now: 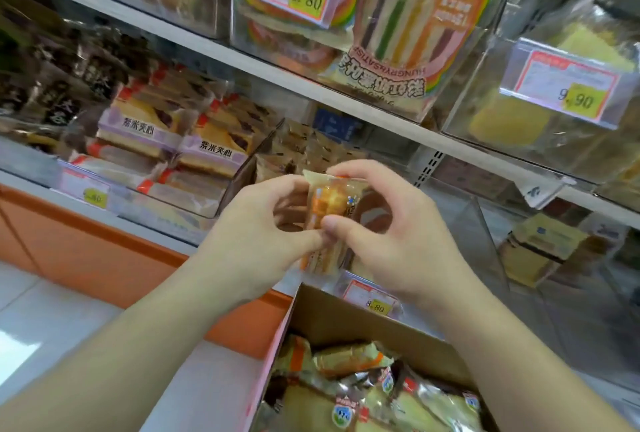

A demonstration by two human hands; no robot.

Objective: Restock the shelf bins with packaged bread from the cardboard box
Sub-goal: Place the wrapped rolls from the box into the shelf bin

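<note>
White shop shelves [346, 99] carry clear bins [485, 230] of wrapped bread, with an orange base at 9 o'clock. The cardboard box [346, 320] at 6 o'clock is cut off below; price tags are blurred. At centre, the left hand [263, 234] and right hand [388, 230] pinch one bread packet [329, 209] between them, above the box.

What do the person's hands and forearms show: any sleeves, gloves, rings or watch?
Both forearms are bare as far as the view reaches, with no sleeves. The left hand and right hand wear no gloves. No rings or watch show, and the nails are short and unpainted.
</note>
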